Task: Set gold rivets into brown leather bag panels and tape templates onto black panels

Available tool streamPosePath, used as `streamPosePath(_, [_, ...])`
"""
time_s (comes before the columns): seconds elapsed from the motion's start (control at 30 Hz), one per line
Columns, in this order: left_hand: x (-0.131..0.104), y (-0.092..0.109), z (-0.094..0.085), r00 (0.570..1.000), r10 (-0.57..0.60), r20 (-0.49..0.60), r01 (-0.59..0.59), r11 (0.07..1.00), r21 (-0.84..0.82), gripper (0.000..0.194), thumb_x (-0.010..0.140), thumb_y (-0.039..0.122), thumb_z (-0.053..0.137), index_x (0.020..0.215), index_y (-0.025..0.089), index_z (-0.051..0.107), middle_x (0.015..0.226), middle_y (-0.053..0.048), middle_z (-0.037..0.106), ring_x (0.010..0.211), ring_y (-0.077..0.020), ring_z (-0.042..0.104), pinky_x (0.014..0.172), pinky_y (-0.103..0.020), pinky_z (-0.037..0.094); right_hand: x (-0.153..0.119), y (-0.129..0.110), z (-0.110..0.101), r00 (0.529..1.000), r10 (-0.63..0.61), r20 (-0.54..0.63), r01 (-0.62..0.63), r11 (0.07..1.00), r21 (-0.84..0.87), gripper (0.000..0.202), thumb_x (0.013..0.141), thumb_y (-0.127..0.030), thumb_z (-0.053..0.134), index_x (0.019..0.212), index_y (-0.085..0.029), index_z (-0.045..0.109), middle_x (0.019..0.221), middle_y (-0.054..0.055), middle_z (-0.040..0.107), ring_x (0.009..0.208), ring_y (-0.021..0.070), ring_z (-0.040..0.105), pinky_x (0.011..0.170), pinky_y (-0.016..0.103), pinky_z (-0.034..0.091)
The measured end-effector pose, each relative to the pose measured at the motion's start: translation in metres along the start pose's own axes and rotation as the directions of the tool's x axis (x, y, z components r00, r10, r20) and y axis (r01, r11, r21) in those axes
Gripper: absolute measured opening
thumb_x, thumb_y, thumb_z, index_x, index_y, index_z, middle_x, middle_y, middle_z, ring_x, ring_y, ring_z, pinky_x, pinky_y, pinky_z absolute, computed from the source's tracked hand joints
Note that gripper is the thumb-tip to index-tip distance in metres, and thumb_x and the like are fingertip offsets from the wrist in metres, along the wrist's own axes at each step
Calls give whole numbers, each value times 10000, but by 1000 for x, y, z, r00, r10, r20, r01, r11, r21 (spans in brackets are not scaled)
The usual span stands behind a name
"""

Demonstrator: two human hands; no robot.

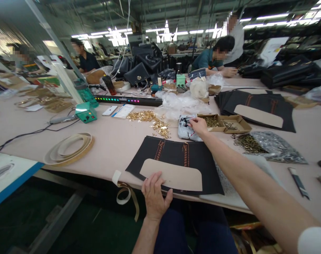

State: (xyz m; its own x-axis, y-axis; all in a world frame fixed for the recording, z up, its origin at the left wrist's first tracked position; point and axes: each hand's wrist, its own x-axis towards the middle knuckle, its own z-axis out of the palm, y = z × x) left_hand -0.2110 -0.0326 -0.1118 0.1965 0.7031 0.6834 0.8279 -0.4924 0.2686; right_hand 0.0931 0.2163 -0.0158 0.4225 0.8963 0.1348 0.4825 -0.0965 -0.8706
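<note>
A black panel [173, 151] with two orange-brown stitched strips lies at the table's front edge, a beige rounded piece [176, 175] on its near part. My left hand [155, 194] rests on the near edge of both, fingers spread and flat. Beyond the panel, my right hand [199, 126] reaches to a small white plastic bag [185, 133] with dark items in its mouth. Its fingertips are pressed together at the opening; what they hold, if anything, is too small to tell.
Gold metal pieces [161, 127] lie behind the panel. Cardboard trays [236, 124] of small hardware, a bag of metal parts [279, 146] and stacked black panels [258, 106] are right. A tape roll [70, 150] and green device [85, 113] are left. People work across the table.
</note>
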Motion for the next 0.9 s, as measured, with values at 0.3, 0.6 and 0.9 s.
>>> streamPosePath(0.3, [4, 9, -9, 998, -43, 34, 44, 999, -9, 270, 947, 395, 620, 1148, 217, 586, 1392, -137, 651, 1357, -313, 536, 1189, -534, 299, -118, -42, -24, 894, -150, 422, 35, 963, 268, 253, 841, -401, 740, 933, -167, 715, 718, 21, 719, 633, 140, 654, 626, 240, 532])
streamPosePath(0.6, [11, 30, -12, 983, -175, 57, 174, 985, 20, 297, 953, 406, 653, 1169, 208, 605, 1419, -149, 629, 1363, -329, 531, 1211, -553, 252, -223, -31, -11, 648, -49, 760, -78, 988, 130, 144, 863, -336, 705, 881, -194, 712, 673, 7, 726, 567, 143, 660, 535, 226, 491])
streamPosePath(0.9, [9, 25, -13, 980, -187, 72, 188, 982, -14, 317, 982, 369, 625, 1245, 195, 597, 1440, -140, 621, 1385, -310, 518, 1208, -534, 275, -226, -37, -2, 666, 0, 746, 72, 995, -64, 96, 818, -286, 700, 823, -214, 765, 684, -9, 749, 604, 149, 700, 534, 203, 464])
